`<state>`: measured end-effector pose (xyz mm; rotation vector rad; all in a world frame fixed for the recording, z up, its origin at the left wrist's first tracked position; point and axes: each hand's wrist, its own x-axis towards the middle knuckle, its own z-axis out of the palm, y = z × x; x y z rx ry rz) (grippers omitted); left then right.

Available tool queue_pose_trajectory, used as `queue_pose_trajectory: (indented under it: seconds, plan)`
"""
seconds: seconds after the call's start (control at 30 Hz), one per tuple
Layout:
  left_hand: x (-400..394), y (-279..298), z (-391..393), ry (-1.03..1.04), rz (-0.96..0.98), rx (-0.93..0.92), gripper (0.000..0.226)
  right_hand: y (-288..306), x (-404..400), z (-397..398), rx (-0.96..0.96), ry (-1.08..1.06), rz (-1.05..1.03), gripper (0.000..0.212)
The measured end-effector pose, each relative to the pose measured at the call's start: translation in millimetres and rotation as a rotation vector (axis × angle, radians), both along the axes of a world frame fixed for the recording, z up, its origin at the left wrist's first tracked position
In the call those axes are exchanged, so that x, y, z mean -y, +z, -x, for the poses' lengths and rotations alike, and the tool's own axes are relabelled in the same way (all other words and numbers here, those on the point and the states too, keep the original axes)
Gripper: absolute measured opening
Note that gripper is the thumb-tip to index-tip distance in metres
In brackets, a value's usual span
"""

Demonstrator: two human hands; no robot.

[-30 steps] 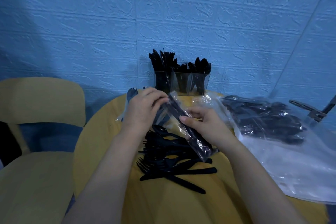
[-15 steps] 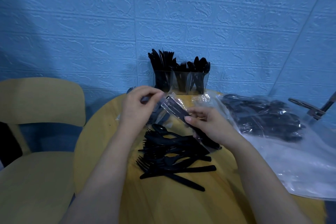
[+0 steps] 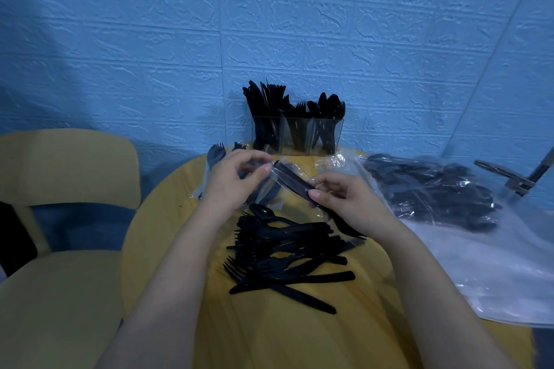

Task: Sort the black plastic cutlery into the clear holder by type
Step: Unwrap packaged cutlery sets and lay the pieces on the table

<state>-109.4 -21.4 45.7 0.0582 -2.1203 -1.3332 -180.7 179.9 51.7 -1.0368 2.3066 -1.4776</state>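
1. Both hands are raised over the round yellow tabletop [image 3: 186,207], working on one clear-wrapped cutlery packet [image 3: 295,184].
2. The left hand [image 3: 232,186] pinches the upper end of the packet's wrapper between thumb and fingertips.
3. The right hand [image 3: 349,202] grips the lower part of the packet, thumb on top and fingers curled beneath; the black pieces inside slant from upper left down to lower right.
4. Below the hands, a loose pile of black cutlery [image 3: 284,252] lies on the tabletop: forks, a spoon and knives overlap, handles pointing mostly right.
5. The clear holder [image 3: 296,136] stands at the far edge of the tabletop against the blue wall [image 3: 150,39]. It is divided into compartments, with knives in the left one, forks in the middle and spoons at the right.
6. A large clear plastic bag [image 3: 479,249] spreads over the right side of the tabletop, with more wrapped black cutlery heaped on it.
7. More wrapped pieces [image 3: 214,156] lie behind the left hand, a fork head showing.
8. A yellow chair [image 3: 60,249] stands to the left of the tabletop.
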Motion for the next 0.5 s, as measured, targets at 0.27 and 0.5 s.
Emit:
queue_pose_trajectory:
  seconds: [0.27, 0.5]
  plan:
    - [-1.1, 4.8, -6.4, -0.199, -0.072, 0.283, 0.011, -0.2, -2.2, 1.0, -0.183, -0.017, -0.153, 0.020]
    - [-0.8, 2.0, -9.0, -0.268, -0.032, 0.474, 0.013, -2.0, -0.7, -2.1, -0.322, -0.024, -0.312, 0.014]
